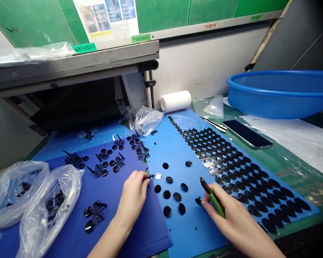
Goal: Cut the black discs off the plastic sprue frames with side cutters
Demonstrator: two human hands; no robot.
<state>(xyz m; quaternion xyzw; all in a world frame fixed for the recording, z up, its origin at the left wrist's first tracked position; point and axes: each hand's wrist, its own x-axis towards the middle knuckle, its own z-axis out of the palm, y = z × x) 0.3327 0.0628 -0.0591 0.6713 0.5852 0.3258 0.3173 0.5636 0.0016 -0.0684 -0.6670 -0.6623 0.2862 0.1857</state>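
Note:
My left hand (134, 191) pinches a small black piece (150, 176) at the right edge of the dark blue sheet (150, 229). A shiny round disc (158, 176) lies just right of its fingertips. In my right hand (226, 211) is a green-handled tool (216, 202) with a dark tip pointing up and left. A black disc (198, 202) sits at the fingertips of that hand. Between the hands several loose black discs (177, 196) are scattered on the lighter blue sheet (188, 229). Branched black parts with round caps (97, 211) lie left of my left hand.
Rows of black discs (247, 179) cover the right of the blue sheet. Plastic bags (52, 208) with black parts stand at left. Behind are a white roll (175, 101), a clear bag (148, 120), a phone (247, 133), tweezers (215, 124) and a blue basket (280, 104).

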